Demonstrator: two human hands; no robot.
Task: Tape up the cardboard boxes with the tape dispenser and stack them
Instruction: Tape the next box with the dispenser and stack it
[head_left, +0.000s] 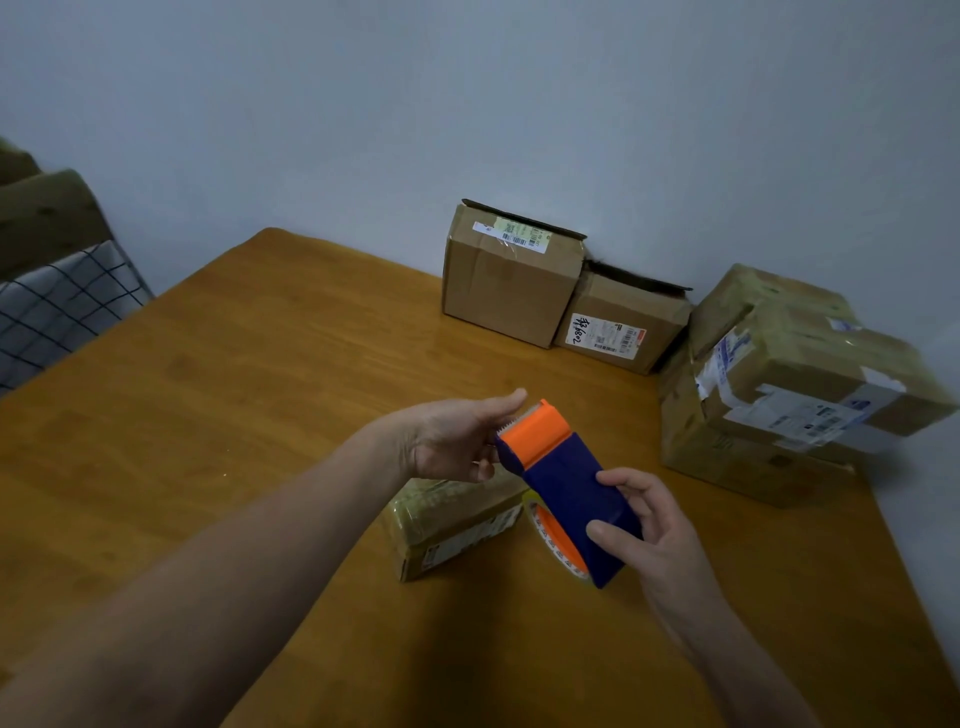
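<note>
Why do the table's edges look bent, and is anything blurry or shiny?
Head view: wide-angle lens bows the table edges; dim, even light, soft shadows; faint sheen beside the far boxes; stacked boxes at right smeared; tape dispenser sharp.

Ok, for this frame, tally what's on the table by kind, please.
Cardboard boxes: 5 (tall box by the wall, lower box beside it, top box of the right stack, bottom box of the right stack, small taped box)
Tape dispenser: 1
Total: 6
</note>
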